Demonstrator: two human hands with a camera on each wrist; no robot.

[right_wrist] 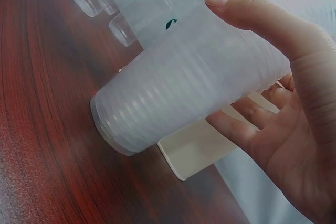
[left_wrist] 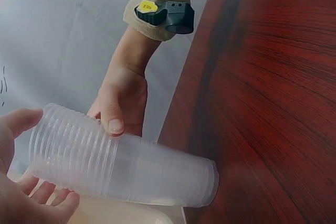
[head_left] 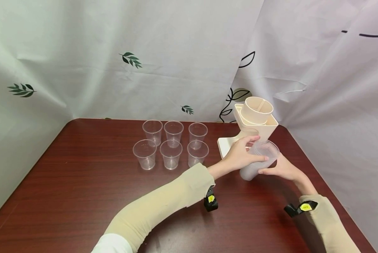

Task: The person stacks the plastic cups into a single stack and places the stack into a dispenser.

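Observation:
A tilted stack of nested clear plastic cups (head_left: 252, 169) is held between both hands over the right side of the table. My left hand (head_left: 242, 154) grips the rim end, its thumb on one side and fingers on the other. Lower on the stack, my right hand (head_left: 283, 168) holds it from the right, with the thumb across the near side in the right wrist view. The closed bottoms of the cups (right_wrist: 118, 124) point down toward the tabletop. Right behind the hands stands a cream plastic stand (head_left: 255, 117) with a round open tube on top, its lower part partly hidden.
Several single clear cups (head_left: 171, 154) stand upright in two rows left of the stand, on the dark red wooden table (head_left: 81, 182). A white patterned curtain (head_left: 176, 70) encloses the back and sides. The left forearm reaches across in front of the cups.

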